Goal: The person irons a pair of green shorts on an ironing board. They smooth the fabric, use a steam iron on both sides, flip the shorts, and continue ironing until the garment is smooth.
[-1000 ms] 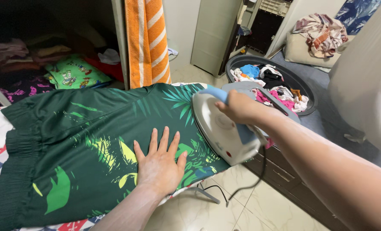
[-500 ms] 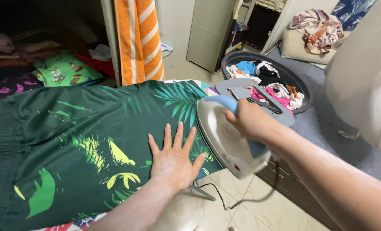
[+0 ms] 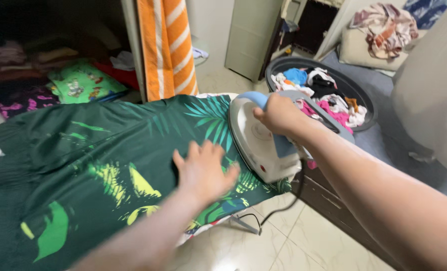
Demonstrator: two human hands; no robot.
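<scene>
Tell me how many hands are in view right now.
2: the left hand lies over the green leaf-print garment on the board; the right hand grips the iron at the garment's right end.

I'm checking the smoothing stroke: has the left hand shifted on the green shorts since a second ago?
Yes. The left hand slid toward the iron, further along the leaf-print shorts, and blurs with motion.

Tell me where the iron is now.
In the head view, right of centre: the white iron is in the right hand, on the green leaf-print garment, beside the left hand.
</scene>
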